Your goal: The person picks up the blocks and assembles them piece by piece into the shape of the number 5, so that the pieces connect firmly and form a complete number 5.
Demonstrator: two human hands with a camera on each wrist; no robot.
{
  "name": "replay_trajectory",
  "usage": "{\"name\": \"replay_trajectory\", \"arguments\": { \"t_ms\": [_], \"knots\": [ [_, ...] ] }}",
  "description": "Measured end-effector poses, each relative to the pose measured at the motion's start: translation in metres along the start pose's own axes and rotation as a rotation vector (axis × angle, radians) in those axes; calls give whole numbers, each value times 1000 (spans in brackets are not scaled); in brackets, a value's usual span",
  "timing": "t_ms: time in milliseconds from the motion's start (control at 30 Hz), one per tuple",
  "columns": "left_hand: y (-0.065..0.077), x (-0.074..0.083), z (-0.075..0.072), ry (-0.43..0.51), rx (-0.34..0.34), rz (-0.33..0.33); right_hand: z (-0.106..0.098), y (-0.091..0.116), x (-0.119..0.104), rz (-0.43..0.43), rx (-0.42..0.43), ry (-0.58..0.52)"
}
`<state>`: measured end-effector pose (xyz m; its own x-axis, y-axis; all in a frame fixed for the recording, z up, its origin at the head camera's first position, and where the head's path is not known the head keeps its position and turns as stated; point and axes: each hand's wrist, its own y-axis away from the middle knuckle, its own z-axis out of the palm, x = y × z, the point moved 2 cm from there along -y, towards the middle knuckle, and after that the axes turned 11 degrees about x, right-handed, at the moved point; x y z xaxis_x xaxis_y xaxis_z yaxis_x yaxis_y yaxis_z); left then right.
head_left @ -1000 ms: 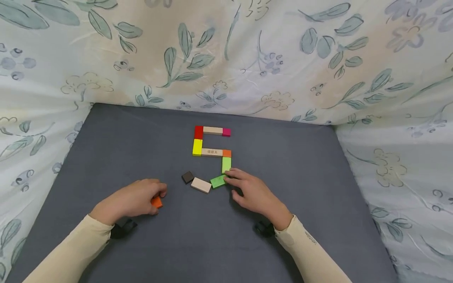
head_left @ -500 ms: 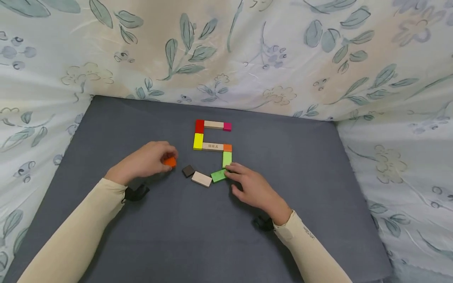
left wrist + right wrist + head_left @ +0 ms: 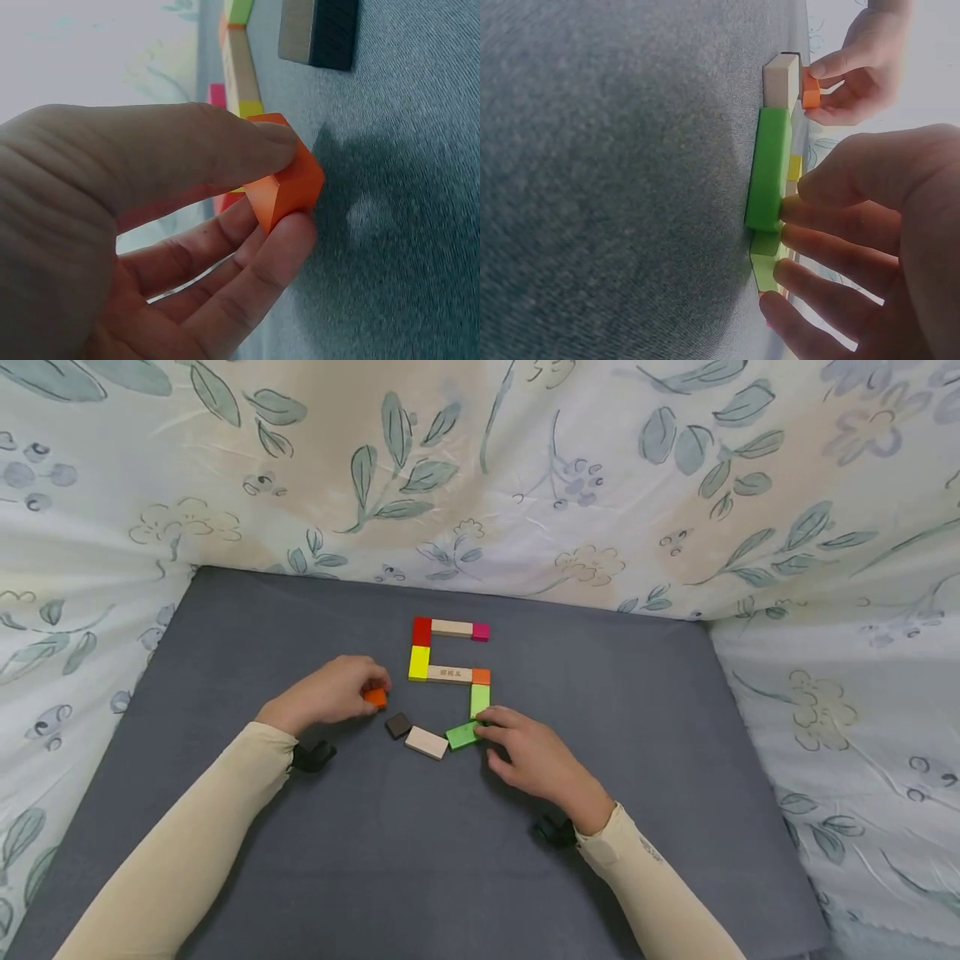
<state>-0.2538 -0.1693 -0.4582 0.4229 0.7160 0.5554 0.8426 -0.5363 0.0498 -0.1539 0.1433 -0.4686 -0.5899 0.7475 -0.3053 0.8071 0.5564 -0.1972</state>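
Observation:
My left hand [image 3: 330, 697] pinches an orange block [image 3: 296, 180] between thumb and fingertips, close over the cloth and left of a dark brown block [image 3: 398, 725]. My right hand [image 3: 538, 758] has its fingers loosely extended, with fingertips at the green block [image 3: 771, 169] and the light green block [image 3: 766, 259]. From the green block, a pale wooden block [image 3: 427, 742] and then the dark brown one trail off to the left in a slightly crooked row. Above the light green block lies a small orange-topped block [image 3: 481, 677].
Farther back, a printed wooden block [image 3: 450, 673], a yellow block [image 3: 419, 664], a red block [image 3: 422, 632], a plain wooden block [image 3: 452, 628] and a magenta block [image 3: 481, 632] continue the angular line. Dark grey cloth [image 3: 637, 710] covers the table; floral fabric [image 3: 480, 485] hangs around it.
My left hand has moved forward and to the right with the orange block, from the left front up beside the dark brown block. The right hand has stayed at the green blocks.

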Motion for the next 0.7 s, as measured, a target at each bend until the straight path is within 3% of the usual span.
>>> {"name": "replay_trajectory", "arguments": {
  "t_ms": [700],
  "knots": [
    [-6, 10, 9, -10, -60, -8, -1, -4, -2, -13, 19, 2]
  ]
}}
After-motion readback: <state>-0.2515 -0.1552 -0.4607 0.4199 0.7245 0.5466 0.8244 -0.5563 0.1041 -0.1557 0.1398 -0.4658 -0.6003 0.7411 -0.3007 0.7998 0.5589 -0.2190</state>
